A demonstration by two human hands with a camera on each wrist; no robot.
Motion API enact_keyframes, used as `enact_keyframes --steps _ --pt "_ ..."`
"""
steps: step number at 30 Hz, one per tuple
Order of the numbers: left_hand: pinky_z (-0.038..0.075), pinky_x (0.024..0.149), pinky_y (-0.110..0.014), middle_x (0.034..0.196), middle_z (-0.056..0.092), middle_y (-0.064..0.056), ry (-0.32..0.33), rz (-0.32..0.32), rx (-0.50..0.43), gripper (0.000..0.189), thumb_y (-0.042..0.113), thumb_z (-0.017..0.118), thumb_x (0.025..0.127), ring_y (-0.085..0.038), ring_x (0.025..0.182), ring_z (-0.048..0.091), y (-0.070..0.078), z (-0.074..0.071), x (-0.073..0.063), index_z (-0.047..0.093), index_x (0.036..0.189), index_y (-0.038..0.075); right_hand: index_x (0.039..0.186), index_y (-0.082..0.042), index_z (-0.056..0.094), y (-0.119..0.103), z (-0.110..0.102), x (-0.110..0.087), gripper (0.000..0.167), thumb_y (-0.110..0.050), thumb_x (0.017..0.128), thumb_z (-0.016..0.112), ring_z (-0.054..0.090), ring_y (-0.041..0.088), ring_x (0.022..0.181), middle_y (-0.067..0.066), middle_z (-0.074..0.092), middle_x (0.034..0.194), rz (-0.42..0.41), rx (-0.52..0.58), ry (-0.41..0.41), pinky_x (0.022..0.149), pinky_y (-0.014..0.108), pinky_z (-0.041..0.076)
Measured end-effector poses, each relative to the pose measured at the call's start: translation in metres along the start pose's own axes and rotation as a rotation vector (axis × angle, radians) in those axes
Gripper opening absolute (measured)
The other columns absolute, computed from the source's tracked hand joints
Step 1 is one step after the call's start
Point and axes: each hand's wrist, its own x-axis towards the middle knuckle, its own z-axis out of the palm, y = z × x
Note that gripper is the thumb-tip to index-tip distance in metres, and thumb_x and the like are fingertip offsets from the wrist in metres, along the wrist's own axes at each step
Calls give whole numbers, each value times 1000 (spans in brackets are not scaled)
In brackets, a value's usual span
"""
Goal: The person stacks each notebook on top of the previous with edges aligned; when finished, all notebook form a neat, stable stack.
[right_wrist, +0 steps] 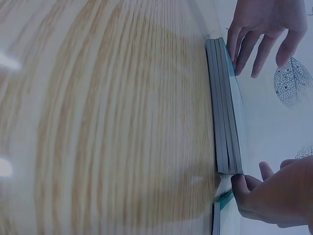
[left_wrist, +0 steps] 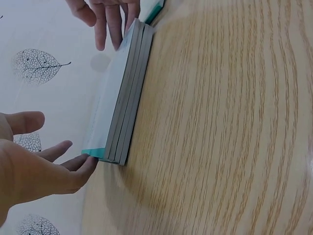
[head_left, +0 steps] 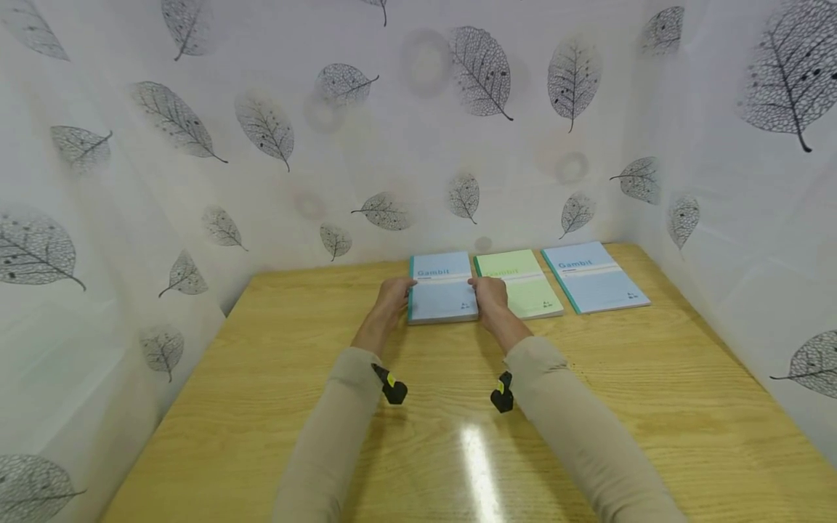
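A stack of several blue notebooks (head_left: 442, 299) marked "Gambit" lies on the table, its page edges (left_wrist: 128, 93) lined up toward me. At its green spine side is my left hand (head_left: 393, 296), whose fingertips touch the corner; the thumb stands off in the left wrist view. Opposite, my right hand (head_left: 492, 296) has its fingertips against the other side of the stack (right_wrist: 224, 107). Both hands keep loosely extended fingers, none wrapped round the notebooks. Just right of the stack lies a green notebook (head_left: 526, 290), partly behind my right hand.
Farther right, another blue notebook (head_left: 596, 280) lies slightly turned. All stand near the back edge of the wooden table (head_left: 294, 378). A white leaf-print curtain (head_left: 405, 145) closes off the back and both sides. Dark wrist devices (head_left: 394, 389) sit at both sleeves.
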Motion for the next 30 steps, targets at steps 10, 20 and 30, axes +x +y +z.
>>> enact_keyframes --steps 10,20,30 --pt "27 128 -46 165 36 -18 -12 41 53 56 20 56 103 -35 154 31 -2 4 -3 44 152 -4 145 6 53 0 -22 -1 43 -13 108 47 46 35 142 22 48 155 -10 77 -163 120 38 41" --pt "29 127 -46 163 39 -17 -139 131 -7 51 18 50 107 -36 153 33 8 45 -18 44 154 -1 156 5 39 -4 -66 12 48 -9 110 36 42 34 148 21 42 161 5 202 -205 121 36 40" --pt "28 128 -42 164 33 -26 -335 126 -156 57 21 46 108 -39 153 31 1 97 -20 35 155 -8 161 0 29 -7 -109 24 53 -18 111 33 30 30 155 15 30 168 -37 142 -165 127 33 29"
